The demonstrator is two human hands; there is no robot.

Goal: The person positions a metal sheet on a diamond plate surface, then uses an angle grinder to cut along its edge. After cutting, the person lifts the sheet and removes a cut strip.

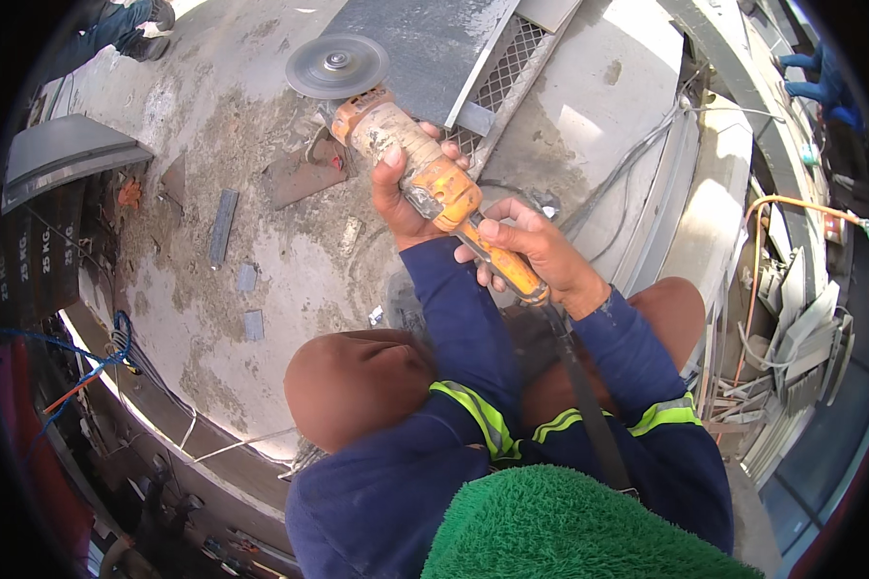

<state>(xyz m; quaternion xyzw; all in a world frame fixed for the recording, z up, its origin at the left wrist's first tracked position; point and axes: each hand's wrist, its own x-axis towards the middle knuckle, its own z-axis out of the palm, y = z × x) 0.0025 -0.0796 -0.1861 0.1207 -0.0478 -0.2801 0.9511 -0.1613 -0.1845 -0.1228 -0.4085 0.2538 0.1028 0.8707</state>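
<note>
A worn orange angle grinder [442,191] is held between both my hands, tilted up and to the left. Its round cutting disc [309,69] shows flat side up, with no guard visible around it. Around the grinder's front body my left hand [402,198] is wrapped, thumb on one side and fingertips showing on the other. My right hand [548,253] grips the rear handle. From the handle's end a dark cord or strap [581,376] runs back across my lap. Just beyond the disc lies a dark grey panel [425,58]; contact between them cannot be told.
A mesh grate [512,63] borders the panel. Metal offcuts [224,227] and a brown plate [299,181] lie on the stained floor. Cables [628,154] trail at right, near heaped scrap strips [792,357]. Other people's legs [106,39] show at far left and far right.
</note>
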